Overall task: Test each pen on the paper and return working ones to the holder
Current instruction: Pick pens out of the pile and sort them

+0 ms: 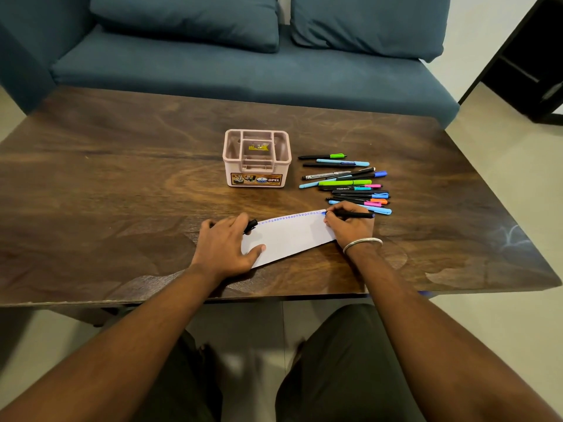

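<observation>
A white strip of paper (289, 236) lies on the wooden table (122, 184), with a row of small blue circles along its far edge. My right hand (350, 226) grips a black pen (353, 214) whose blue tip touches the paper's far right corner. My left hand (227, 245) presses the paper's left end flat and pinches a black pen cap (251, 226) between its fingers. The pink pen holder (256, 158) stands behind the paper with no pens in its compartments. Several coloured pens (347, 184) lie in a loose pile to the holder's right.
A blue sofa (243, 65) with two cushions runs along the table's far side. Dark furniture (527, 65) stands at the upper right. My knees are under the table's near edge.
</observation>
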